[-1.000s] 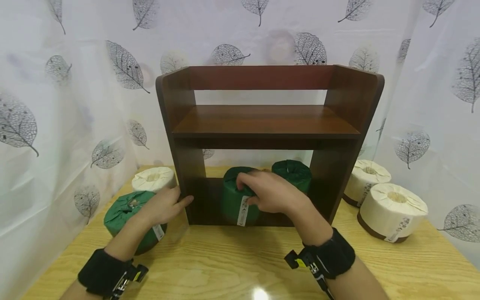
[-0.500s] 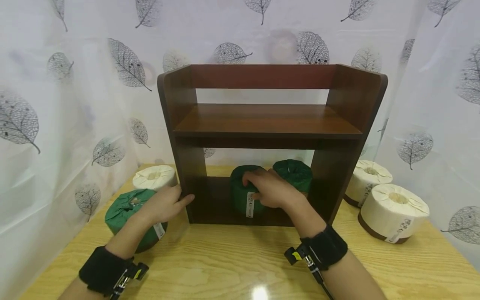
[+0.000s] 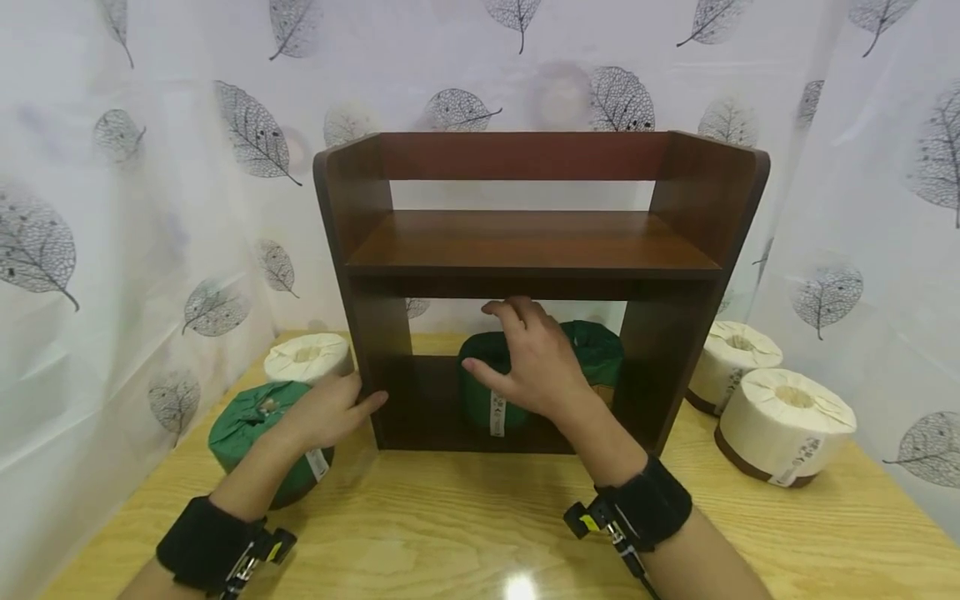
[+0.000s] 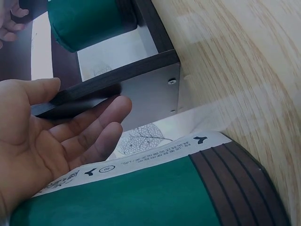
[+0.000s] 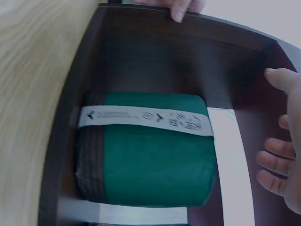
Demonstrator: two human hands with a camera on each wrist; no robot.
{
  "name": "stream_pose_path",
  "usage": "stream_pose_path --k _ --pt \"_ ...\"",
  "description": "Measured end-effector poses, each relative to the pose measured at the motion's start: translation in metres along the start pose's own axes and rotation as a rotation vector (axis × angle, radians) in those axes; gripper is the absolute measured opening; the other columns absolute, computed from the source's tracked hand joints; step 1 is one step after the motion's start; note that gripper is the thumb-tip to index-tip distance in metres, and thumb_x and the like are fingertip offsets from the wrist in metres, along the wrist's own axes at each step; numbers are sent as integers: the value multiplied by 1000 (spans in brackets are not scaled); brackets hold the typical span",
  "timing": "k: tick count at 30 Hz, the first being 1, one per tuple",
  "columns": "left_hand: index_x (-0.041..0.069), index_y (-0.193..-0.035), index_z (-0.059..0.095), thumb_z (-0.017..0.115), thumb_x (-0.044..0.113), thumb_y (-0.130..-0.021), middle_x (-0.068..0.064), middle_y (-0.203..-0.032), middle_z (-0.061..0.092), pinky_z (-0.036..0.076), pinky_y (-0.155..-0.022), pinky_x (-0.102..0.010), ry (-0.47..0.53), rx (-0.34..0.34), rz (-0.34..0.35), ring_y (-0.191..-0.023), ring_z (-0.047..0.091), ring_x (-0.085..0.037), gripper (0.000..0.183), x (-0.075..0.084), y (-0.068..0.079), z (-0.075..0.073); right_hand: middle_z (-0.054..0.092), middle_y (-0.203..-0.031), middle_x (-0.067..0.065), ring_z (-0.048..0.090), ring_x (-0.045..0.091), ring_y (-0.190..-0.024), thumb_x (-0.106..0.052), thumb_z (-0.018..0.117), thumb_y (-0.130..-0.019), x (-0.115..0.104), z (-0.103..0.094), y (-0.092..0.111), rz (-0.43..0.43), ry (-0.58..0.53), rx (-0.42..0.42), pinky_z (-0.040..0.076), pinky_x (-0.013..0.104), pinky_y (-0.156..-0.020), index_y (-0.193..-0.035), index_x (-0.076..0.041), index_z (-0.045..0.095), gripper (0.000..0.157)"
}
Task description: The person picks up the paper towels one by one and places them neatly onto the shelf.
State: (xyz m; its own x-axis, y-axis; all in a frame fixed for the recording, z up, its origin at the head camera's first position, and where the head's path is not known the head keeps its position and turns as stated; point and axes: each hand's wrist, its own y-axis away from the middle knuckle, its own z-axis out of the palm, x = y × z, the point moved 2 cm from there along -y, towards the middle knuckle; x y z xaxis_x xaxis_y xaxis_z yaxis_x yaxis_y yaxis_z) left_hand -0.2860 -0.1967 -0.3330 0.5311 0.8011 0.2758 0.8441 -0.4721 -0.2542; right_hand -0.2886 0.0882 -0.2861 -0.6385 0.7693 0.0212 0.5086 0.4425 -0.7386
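Note:
A dark green wrapped roll (image 3: 478, 400) with a white label strip stands on the lower level of a brown wooden shelf (image 3: 525, 242). My right hand (image 3: 543, 367) hovers over and in front of it, fingers spread and holding nothing. In the right wrist view, that hand (image 5: 294, 141) is apart from the roll's top. A second green roll (image 3: 600, 350) stands behind to the right, partly covered by the hand. My left hand (image 3: 330, 412) grips the shelf's left side panel (image 4: 108, 77), thumb inside and fingers outside.
Another green roll (image 3: 247, 421) stands on the wooden table (image 3: 420, 525) under my left forearm, with a cream roll (image 3: 303, 358) behind it. Two cream rolls (image 3: 787, 425) with brown bases stand right of the shelf. A leaf-patterned curtain (image 3: 187, 208) hangs behind.
My right hand has slid the green roll a little back and to the right, then let go and lifted with fingers spreading. The left hand has stayed on the panel.

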Motion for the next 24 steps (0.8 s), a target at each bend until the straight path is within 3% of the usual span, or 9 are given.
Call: stream_pose_path --k 4,12,15,20,23,24 --pt "0 -114 55 39 43 -97 5 -57 45 47 -65 -38 2 -7 -1 -53 47 -7 49 -1 0 1 48 -118 10 50 25 -98 -61 51 -82 -4 10 3 27 41 1 47 45 -79 -127 -15 44 66" --pt "-2 -121 52 40 42 -96 3 -60 48 48 -65 -37 8 -3 14 -55 48 -8 52 -1 -1 1 61 -107 5 56 23 -95 -47 56 -86 -3 35 15 21 111 -282 44 50 -81 -121 -16 54 47" --pt "-2 -116 54 39 44 -96 3 -56 44 46 -61 -35 13 -12 4 -50 45 -8 52 0 -2 0 64 -102 2 58 20 -89 -46 60 -84 -1 38 18 13 96 -336 43 50 -80 -119 -18 56 45" --pt "3 -91 58 41 41 -96 3 -52 42 42 -52 -32 18 -25 -32 -44 41 -10 41 1 -2 0 64 -102 1 59 19 -86 -45 62 -83 1 35 17 10 56 -355 43 49 -78 -119 -19 56 45" --pt "6 -85 56 43 38 -96 2 -51 42 42 -51 -33 24 -29 -49 -44 41 -11 37 1 0 -1 64 -105 2 59 19 -87 -45 62 -83 2 34 16 8 42 -377 42 50 -80 -122 -18 55 47" --pt "4 -91 57 43 37 -96 3 -52 43 43 -54 -34 22 -27 -45 -46 43 -11 36 1 0 -1 64 -107 2 59 19 -88 -45 61 -83 2 34 16 10 41 -388 42 50 -81 -123 -17 54 49"
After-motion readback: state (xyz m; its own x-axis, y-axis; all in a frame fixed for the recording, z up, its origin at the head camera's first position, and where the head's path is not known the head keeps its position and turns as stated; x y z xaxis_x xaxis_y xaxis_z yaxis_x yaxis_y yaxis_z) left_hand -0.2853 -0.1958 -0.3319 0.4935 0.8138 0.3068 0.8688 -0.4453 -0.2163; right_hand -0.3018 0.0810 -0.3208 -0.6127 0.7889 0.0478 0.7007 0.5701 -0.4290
